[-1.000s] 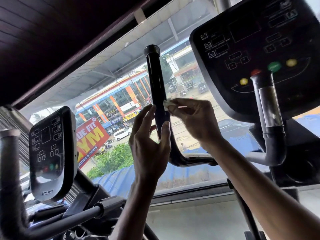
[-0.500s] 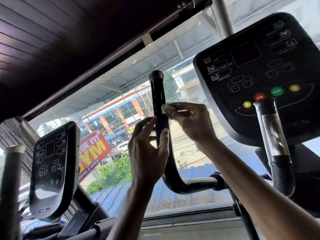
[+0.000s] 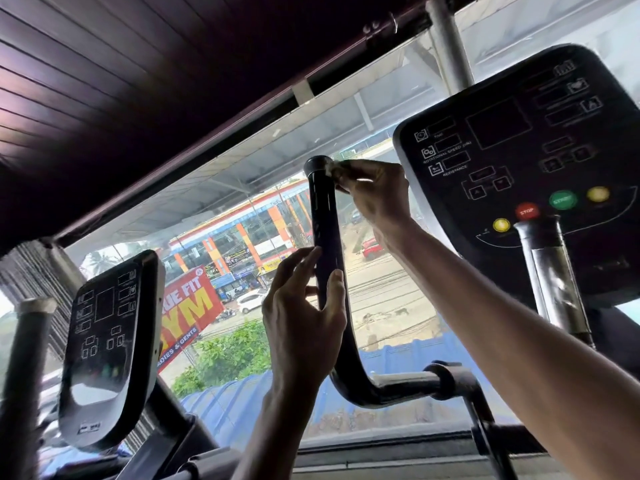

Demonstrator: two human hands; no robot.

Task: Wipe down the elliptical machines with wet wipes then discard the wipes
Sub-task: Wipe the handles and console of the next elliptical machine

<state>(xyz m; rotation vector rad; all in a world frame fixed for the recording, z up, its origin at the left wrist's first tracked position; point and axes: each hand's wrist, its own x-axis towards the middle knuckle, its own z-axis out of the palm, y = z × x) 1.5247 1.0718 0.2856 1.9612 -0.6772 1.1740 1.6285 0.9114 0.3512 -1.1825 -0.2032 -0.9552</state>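
A black curved handlebar of the elliptical rises in the middle of the view against the window. My right hand pinches a small white wet wipe and presses it against the handlebar just under its round top cap. My left hand holds the bar lower down, with the thumb on the bar's right side and the fingers loosely on its left. The machine's black console with yellow, red and green buttons is at the right.
A second elliptical's console and its upright bar stand at the left. A chrome-and-black post rises in front of the right console. A large window lies behind, under a dark slatted ceiling.
My right hand has slid the wipe up the handlebar from its middle to just under the top cap. My left hand has kept its hold lower on the bar. The view has tilted upward.
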